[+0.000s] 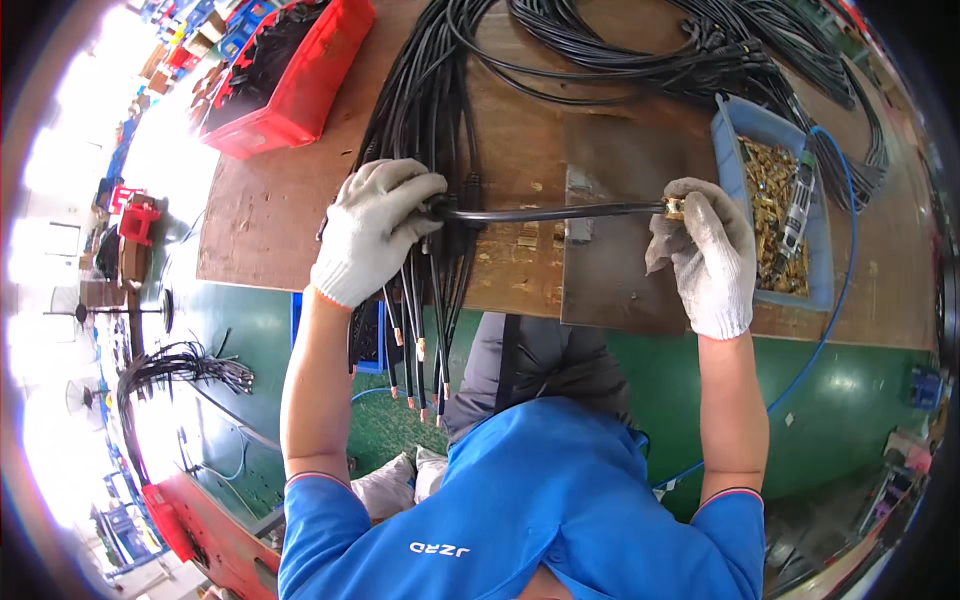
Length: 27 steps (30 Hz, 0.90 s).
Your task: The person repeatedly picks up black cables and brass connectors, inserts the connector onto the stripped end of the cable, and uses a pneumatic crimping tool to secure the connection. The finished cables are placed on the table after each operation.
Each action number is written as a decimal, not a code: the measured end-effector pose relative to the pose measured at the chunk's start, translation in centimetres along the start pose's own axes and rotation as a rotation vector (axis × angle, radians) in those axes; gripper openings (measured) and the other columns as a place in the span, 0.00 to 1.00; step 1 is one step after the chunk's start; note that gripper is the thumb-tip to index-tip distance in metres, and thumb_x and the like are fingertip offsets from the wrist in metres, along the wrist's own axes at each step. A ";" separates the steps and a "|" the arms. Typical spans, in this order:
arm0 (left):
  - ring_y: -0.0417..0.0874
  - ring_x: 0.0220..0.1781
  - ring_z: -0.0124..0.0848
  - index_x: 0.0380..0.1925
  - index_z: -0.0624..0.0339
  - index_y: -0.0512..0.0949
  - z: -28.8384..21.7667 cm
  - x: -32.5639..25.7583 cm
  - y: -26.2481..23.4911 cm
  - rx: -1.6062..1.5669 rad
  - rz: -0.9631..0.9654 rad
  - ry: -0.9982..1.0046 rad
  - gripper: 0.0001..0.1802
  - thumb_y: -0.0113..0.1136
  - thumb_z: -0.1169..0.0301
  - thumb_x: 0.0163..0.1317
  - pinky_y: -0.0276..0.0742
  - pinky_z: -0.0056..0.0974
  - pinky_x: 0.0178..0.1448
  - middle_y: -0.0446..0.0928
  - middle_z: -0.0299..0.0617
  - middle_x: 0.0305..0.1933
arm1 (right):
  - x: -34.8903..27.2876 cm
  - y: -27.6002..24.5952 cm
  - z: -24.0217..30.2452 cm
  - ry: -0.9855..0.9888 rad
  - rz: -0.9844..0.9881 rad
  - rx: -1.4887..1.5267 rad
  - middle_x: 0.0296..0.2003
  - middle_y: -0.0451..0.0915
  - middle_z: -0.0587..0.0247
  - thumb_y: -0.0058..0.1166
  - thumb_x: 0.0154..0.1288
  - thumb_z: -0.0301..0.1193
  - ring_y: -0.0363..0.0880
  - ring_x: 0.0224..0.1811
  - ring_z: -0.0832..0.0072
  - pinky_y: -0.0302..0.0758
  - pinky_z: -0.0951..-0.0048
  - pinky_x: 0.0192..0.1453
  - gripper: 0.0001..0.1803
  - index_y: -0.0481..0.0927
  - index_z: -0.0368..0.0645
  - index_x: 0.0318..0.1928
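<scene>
A black cable [560,212] stretches between my two gloved hands above the wooden table. My left hand [375,225], in a white knit glove, is closed around the cable's left part, beside a black fitting. At the cable's other end, my right hand [708,240] pinches a small brass fitting [675,207] at its tip; the glove hides part of it. Under my left hand lies a bundle of black cables [415,120], with several bare copper ends [421,350] hanging over the table's near edge.
To the right, a blue bin [825,270] holds brass parts [765,190], with a pneumatic tool [797,200] on top and its blue hose [838,300] trailing down. A red bin [320,85] of black parts stands back left. Coiled cables [640,60] lie along the far side.
</scene>
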<state>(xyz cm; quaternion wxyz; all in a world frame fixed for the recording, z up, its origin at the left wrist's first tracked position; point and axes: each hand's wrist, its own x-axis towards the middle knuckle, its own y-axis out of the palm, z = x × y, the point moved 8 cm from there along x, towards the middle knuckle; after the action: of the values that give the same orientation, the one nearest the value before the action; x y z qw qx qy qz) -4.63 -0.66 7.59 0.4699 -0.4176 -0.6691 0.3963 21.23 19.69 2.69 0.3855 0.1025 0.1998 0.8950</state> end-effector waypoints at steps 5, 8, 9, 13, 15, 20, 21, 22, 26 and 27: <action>0.85 0.59 0.52 0.54 0.60 0.85 -4.0 0.3 0.0 -0.200 0.068 0.111 0.24 0.76 0.70 0.55 0.78 0.51 0.67 0.85 0.49 0.52 | -2.1 2.7 1.5 -0.034 0.045 -0.167 0.39 0.89 0.54 0.59 0.80 0.27 0.87 0.33 0.74 0.86 0.72 0.38 0.12 0.83 0.30 0.55; 0.87 0.53 0.53 0.56 0.61 0.83 -4.8 0.0 1.1 -0.347 0.125 0.079 0.24 0.75 0.68 0.60 0.82 0.50 0.60 0.86 0.52 0.49 | -3.0 4.5 2.0 -0.018 0.091 -0.205 0.39 0.89 0.58 0.62 0.78 0.24 0.87 0.35 0.78 0.84 0.76 0.41 0.11 0.84 0.32 0.56; 0.87 0.53 0.54 0.56 0.60 0.82 -5.1 -0.1 1.4 -0.402 0.141 0.041 0.24 0.75 0.69 0.60 0.83 0.50 0.59 0.86 0.51 0.49 | -3.3 5.1 2.3 -0.058 0.136 -0.280 0.41 0.89 0.53 0.59 0.78 0.23 0.88 0.35 0.72 0.86 0.72 0.41 0.12 0.83 0.29 0.56; 0.90 0.50 0.54 0.57 0.60 0.79 -6.0 -0.4 2.1 -0.486 0.180 -0.080 0.26 0.78 0.69 0.60 0.85 0.49 0.55 0.87 0.52 0.47 | -4.1 6.3 1.8 -0.031 0.258 -0.357 0.43 0.89 0.59 0.62 0.77 0.21 0.89 0.40 0.78 0.85 0.77 0.44 0.13 0.82 0.31 0.57; 0.90 0.51 0.54 0.56 0.61 0.80 -7.0 -0.1 2.0 -0.491 0.160 -0.093 0.25 0.77 0.67 0.61 0.85 0.49 0.55 0.87 0.53 0.46 | -4.1 6.3 1.8 -0.038 0.242 -0.410 0.43 0.89 0.60 0.63 0.76 0.21 0.88 0.41 0.80 0.85 0.77 0.44 0.12 0.82 0.32 0.56; 0.89 0.48 0.54 0.52 0.62 0.83 -9.2 0.5 2.5 -0.341 0.152 -0.011 0.22 0.75 0.64 0.61 0.84 0.50 0.53 0.87 0.53 0.44 | -4.3 5.5 1.3 -0.028 0.226 -0.432 0.43 0.89 0.59 0.65 0.77 0.23 0.88 0.42 0.81 0.85 0.77 0.46 0.10 0.82 0.34 0.54; 0.89 0.47 0.55 0.52 0.62 0.84 -9.8 0.7 2.4 -0.355 0.161 0.001 0.22 0.75 0.65 0.61 0.84 0.49 0.52 0.87 0.53 0.43 | -4.4 5.7 1.5 -0.107 0.247 -0.466 0.43 0.90 0.59 0.64 0.77 0.23 0.88 0.42 0.81 0.86 0.76 0.46 0.10 0.83 0.33 0.54; 0.89 0.45 0.55 0.52 0.62 0.84 -10.2 0.8 2.5 -0.370 0.169 0.014 0.22 0.75 0.65 0.60 0.83 0.49 0.51 0.86 0.54 0.42 | -4.6 6.0 1.7 -0.187 0.267 -0.500 0.43 0.90 0.58 0.64 0.78 0.23 0.89 0.42 0.80 0.86 0.76 0.46 0.10 0.83 0.33 0.54; 0.89 0.43 0.51 0.51 0.59 0.84 -11.3 0.9 2.4 -0.308 0.100 0.069 0.22 0.75 0.64 0.59 0.83 0.50 0.49 0.86 0.48 0.40 | -4.8 6.5 2.1 -0.311 0.306 -0.561 0.42 0.91 0.56 0.64 0.78 0.24 0.91 0.43 0.78 0.88 0.73 0.47 0.10 0.83 0.32 0.54; 0.88 0.43 0.51 0.51 0.59 0.84 -11.4 0.9 2.4 -0.309 0.100 0.074 0.22 0.75 0.63 0.59 0.83 0.50 0.48 0.86 0.48 0.40 | -4.7 6.5 1.9 -0.276 0.307 -0.553 0.41 0.91 0.56 0.64 0.78 0.24 0.91 0.43 0.78 0.88 0.73 0.47 0.10 0.83 0.32 0.53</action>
<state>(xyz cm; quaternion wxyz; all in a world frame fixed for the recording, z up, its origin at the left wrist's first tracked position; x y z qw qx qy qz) 6.58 2.57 8.44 0.4041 -0.5322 -0.6826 0.2959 20.88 12.75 7.06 0.2828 0.1429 -0.1221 0.9406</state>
